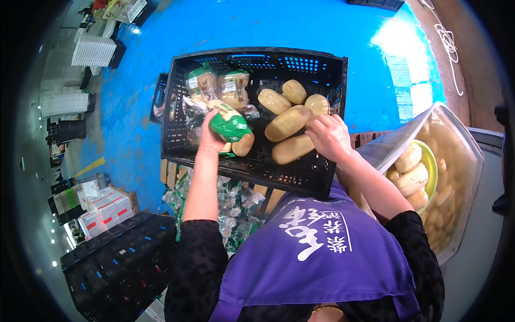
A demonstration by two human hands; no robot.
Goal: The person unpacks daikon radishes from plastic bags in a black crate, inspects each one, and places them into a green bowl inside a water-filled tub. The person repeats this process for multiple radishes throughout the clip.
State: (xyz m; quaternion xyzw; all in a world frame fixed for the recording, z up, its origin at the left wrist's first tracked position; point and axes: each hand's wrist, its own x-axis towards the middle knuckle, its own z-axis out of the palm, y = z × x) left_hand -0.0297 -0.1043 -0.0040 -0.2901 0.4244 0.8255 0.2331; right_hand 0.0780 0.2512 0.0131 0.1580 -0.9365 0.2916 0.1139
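My left hand (213, 134) is closed round a green-and-cream printed plastic bag (229, 122), held over the left half of a black plastic crate (247, 174). Whether anything is inside that bag I cannot tell. Bagged lotus roots (234, 88) lie at the crate's far left, and a bare cut piece (243, 145) shows beside my left hand. Several loose, tan lotus root segments (287, 123) fill the right half. My right hand (328, 137) has its fingers curled down on a lotus root segment (317, 104) near the right wall; the fingertips are partly hidden.
To my right a plastic-lined tub (456, 177) holds many lotus roots in liquid, with a green bowl (431, 166) of them inside. Loose printed bags (236, 209) lie below the crate. Black crates (123, 263) and white boxes (110, 206) stand at left on the blue floor (214, 29).
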